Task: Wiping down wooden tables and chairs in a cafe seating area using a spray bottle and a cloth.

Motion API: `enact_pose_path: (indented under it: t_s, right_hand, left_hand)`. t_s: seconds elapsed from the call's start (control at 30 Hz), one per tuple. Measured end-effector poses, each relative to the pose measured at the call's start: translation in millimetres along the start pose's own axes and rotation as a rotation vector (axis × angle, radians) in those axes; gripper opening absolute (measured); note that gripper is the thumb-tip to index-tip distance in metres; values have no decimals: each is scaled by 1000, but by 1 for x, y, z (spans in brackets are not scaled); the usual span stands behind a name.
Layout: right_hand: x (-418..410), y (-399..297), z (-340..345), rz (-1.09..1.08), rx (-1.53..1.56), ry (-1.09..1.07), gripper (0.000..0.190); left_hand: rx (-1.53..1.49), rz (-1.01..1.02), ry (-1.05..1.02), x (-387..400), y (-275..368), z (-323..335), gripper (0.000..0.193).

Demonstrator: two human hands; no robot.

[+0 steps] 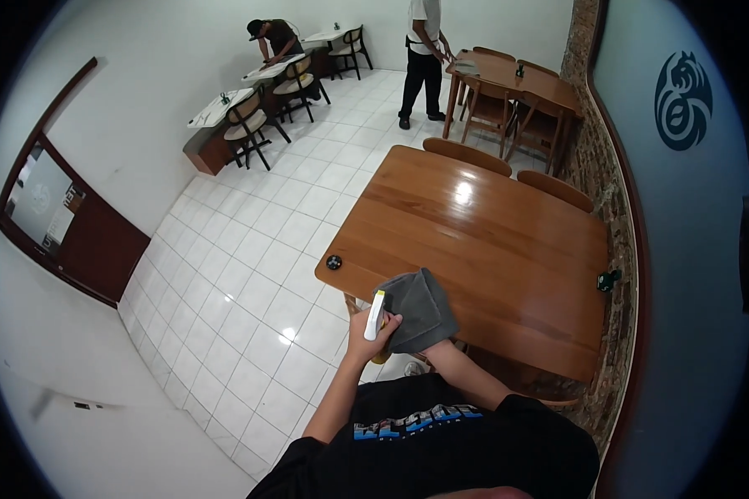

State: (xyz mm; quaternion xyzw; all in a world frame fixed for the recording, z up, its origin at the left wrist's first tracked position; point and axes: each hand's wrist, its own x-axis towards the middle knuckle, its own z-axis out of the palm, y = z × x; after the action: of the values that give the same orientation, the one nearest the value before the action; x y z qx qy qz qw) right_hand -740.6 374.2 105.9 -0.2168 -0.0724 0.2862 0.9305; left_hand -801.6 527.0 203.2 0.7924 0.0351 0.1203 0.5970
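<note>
My left hand (368, 337) grips a spray bottle (375, 315) with a white trigger head and a yellow nozzle tip; most of its body is hidden by the hand. A folded grey cloth (415, 310) lies over my right hand (438, 349), whose fingers are hidden beneath it. Both hands are close together at the near edge of a brown wooden table (474, 249). On that table's left corner sits a small round black object (334, 262), and a small dark green holder (608, 280) stands at its right edge by the wall.
Wooden chairs (467, 156) line the table's far side. Beyond, a person in a white shirt (424, 56) stands at another wooden table (499, 72) with a cloth on it. A person in a dark cap (278, 40) bends over a small white table at the back left. A brick wall runs along the right.
</note>
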Motion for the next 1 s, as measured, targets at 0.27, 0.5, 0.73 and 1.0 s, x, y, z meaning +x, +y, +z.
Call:
enact_pose_path:
  t_s: [0.27, 0.5, 0.73, 1.0]
  right_hand:
    - [2, -4, -8, -79, 328, 54, 60]
    - [0, 0, 30, 9, -121, 392, 50]
    - [26, 17, 122, -276, -1321, 380, 49]
    - [30, 34, 175, -615, -2161, 462, 48]
  left_hand:
    - [328, 193, -212, 25, 22, 4, 47]
    - [398, 194, -334, 37, 46, -10, 51]
    - [296, 425, -319, 47, 29, -65, 23]
    - [-251, -154, -158, 73, 15, -132, 26]
